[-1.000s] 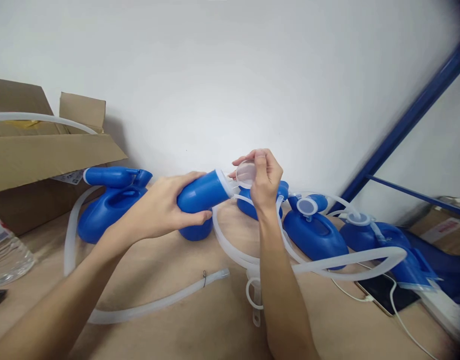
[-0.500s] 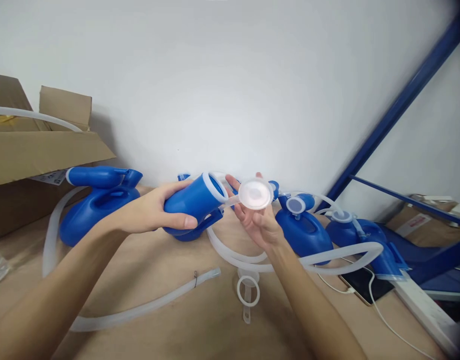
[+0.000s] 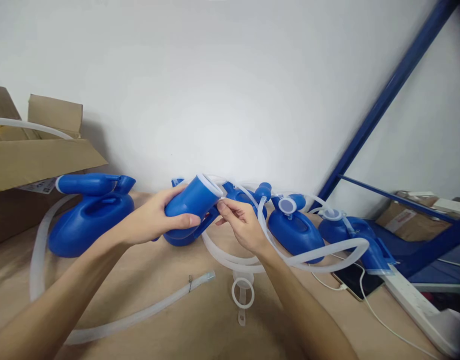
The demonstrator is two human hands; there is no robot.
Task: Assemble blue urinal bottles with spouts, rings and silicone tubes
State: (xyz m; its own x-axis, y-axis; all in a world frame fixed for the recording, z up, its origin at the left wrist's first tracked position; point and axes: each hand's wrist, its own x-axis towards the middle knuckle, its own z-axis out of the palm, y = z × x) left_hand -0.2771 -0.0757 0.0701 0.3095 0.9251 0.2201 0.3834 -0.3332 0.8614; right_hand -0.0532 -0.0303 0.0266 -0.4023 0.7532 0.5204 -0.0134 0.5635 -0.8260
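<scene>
My left hand (image 3: 158, 215) is wrapped round a blue plastic urinal cup (image 3: 194, 200), tilted so its white ringed mouth faces up and right. My right hand (image 3: 243, 222) pinches thumb and fingers together just under that rim, at its right side; what lies between the fingertips is hidden. A blue handle (image 3: 206, 222) shows beneath the cup. Below my hands, a translucent cap with a ring and strap (image 3: 242, 295) lies on the table. A translucent hose (image 3: 150, 310) stretches over the tabletop at the left, its clear end towards the middle.
Blue urinal bottles stand at left (image 3: 90, 220) and right (image 3: 295, 232), with hoses (image 3: 338, 260) looping among them. A cardboard box (image 3: 45, 162) is at far left. Right are a phone (image 3: 359, 277) with a white cable, a power strip (image 3: 417, 315) and a blue metal frame (image 3: 387, 100).
My right hand has gone from spread fingers beside a round translucent cap to a pinch at the cup's rim. That cap no longer shows. My left hand keeps its hold; the view has shifted slightly.
</scene>
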